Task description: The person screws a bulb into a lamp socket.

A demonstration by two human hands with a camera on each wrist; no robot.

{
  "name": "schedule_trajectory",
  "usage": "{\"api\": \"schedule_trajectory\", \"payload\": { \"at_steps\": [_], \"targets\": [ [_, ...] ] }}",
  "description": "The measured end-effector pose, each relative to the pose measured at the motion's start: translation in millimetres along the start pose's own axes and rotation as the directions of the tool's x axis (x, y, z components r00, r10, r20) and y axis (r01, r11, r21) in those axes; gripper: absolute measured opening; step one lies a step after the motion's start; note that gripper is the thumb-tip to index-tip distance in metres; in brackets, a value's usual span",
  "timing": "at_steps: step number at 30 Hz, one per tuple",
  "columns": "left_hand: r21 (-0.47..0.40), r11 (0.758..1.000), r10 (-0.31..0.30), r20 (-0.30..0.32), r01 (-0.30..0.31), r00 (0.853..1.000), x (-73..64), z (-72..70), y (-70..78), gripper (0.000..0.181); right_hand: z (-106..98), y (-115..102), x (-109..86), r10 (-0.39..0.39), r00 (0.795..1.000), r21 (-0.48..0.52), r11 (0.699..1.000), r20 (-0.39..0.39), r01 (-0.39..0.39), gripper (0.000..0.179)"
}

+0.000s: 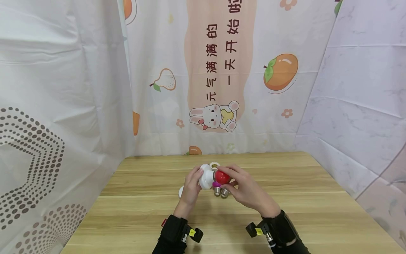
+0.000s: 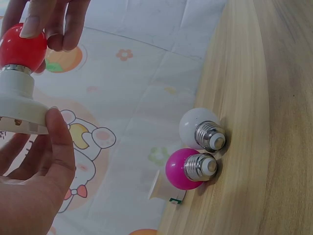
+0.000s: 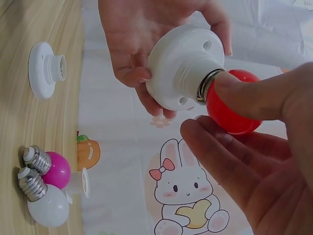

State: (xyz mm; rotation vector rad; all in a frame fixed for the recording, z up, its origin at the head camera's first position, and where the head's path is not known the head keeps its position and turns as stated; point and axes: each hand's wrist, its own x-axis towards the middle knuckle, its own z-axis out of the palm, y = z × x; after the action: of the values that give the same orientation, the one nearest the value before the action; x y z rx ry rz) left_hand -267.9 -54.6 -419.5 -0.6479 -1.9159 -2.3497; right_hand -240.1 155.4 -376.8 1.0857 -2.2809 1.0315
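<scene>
My left hand point(image 1: 190, 187) grips the rim of a round white lamp holder point(image 3: 168, 71). The thumb and fingers of my right hand point(image 1: 248, 190) pinch a red light bulb point(image 3: 237, 120). The bulb's metal screw end sits at the mouth of the holder, with some of its thread showing in the right wrist view. Both are held up above the table. Below them lie a magenta bulb point(image 2: 181, 169) and a white bulb point(image 2: 195, 127), side by side, metal ends toward me.
A second white lamp holder point(image 3: 41, 71) rests on the wooden table point(image 1: 142, 211), left of my left hand. Behind the loose bulbs stands another white holder point(image 1: 214, 164), partly hidden. Printed curtains point(image 1: 158, 116) enclose the table at the back and both sides.
</scene>
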Motion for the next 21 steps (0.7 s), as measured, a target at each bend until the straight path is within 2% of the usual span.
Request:
{"api": "schedule_trajectory", "payload": {
  "at_steps": [21],
  "targets": [
    [0.004, 1.0, -0.003, -0.003, 0.003, 1.0, 0.0, 0.6, 0.1, 0.051, 0.3, -0.8, -2.1, 0.087, 0.996, -0.012, 0.996, 0.011, -0.086, 0.056]
  ]
}}
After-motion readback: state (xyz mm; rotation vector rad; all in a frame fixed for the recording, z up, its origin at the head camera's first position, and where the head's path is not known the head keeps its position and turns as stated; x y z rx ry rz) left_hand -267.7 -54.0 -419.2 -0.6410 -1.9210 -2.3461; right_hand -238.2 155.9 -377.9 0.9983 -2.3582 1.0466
